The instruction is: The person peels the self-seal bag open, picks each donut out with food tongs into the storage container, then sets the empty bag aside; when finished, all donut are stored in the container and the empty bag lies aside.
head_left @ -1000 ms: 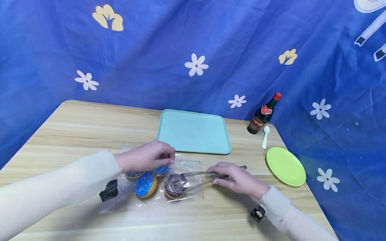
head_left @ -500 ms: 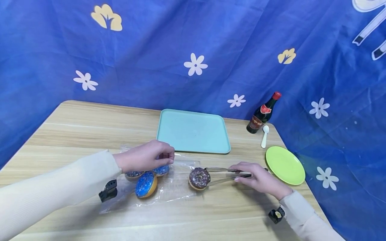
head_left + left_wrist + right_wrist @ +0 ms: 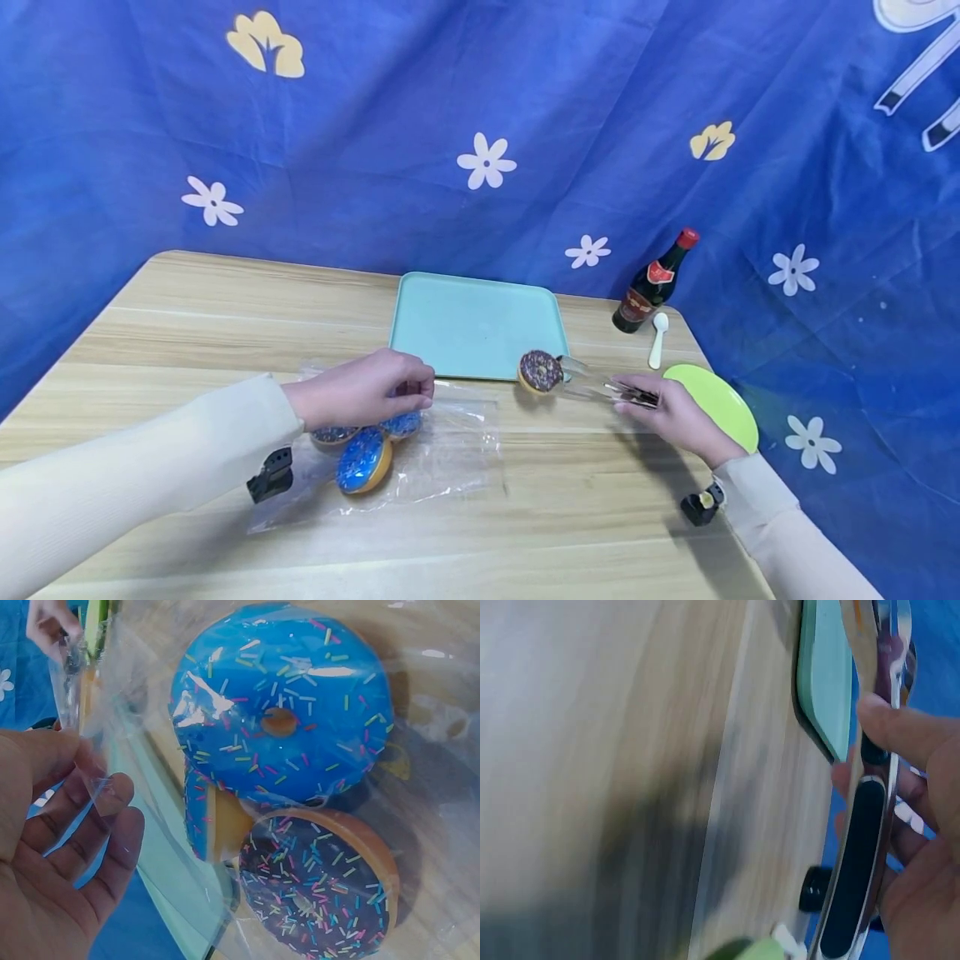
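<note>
With my right hand [image 3: 667, 408] I grip the metal tongs [image 3: 857, 862], whose tips nip the sprinkled chocolate doughnut [image 3: 533, 367] ahead and to the left of that hand, near a corner of the turquoise tray [image 3: 472, 325]; I can't tell whether any of it is over the tray. An even squeeze and a level carry seem best, since only one side is caught and it could twist loose. My left hand [image 3: 375, 387] pinches the clear plastic bag [image 3: 453, 462], which holds blue doughnuts [image 3: 362, 460] and another chocolate doughnut [image 3: 322, 874] beside that hand.
</note>
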Demonstrator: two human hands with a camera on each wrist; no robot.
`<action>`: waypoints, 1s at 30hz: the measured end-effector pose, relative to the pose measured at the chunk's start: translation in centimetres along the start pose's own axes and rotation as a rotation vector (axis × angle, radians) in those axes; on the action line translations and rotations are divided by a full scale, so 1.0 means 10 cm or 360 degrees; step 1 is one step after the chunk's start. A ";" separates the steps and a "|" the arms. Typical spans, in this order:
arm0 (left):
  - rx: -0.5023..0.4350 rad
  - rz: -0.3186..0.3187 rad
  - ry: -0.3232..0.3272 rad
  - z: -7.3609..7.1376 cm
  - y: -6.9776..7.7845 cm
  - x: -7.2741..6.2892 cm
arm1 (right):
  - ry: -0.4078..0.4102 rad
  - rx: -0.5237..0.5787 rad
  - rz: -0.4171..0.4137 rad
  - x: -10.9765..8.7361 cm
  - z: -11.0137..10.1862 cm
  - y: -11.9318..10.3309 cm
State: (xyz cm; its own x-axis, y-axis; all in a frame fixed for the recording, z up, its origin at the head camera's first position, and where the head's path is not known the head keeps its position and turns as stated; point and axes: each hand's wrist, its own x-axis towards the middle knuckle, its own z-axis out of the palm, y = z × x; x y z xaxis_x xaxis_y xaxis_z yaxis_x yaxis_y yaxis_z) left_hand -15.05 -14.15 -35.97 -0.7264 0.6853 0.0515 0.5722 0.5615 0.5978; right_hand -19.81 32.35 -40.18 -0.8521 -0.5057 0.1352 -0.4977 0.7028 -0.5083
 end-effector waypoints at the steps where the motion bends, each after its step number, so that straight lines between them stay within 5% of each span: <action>1: -0.0002 -0.0001 0.0000 0.00 0.00 0.00 | 0.0016 -0.0014 0.0013 0.06 0.03 0.00; 17: -0.0037 -0.0009 0.0015 -0.02 -0.01 -0.02 | 0.0032 -0.0121 0.0132 1.21 0.53 -0.54; 30: -0.0038 0.0007 0.0018 -0.01 -0.02 -0.02 | -0.0009 -0.0084 0.0288 1.71 0.85 -0.80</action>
State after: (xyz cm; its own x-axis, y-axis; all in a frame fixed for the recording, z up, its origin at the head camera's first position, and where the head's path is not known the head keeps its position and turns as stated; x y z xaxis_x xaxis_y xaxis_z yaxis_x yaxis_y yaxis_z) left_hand -15.09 -14.42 -36.04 -0.7282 0.6825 0.0631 0.5662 0.5472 0.6164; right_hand -29.02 13.85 -41.06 -0.9275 -0.3715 0.0409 -0.3446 0.8077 -0.4785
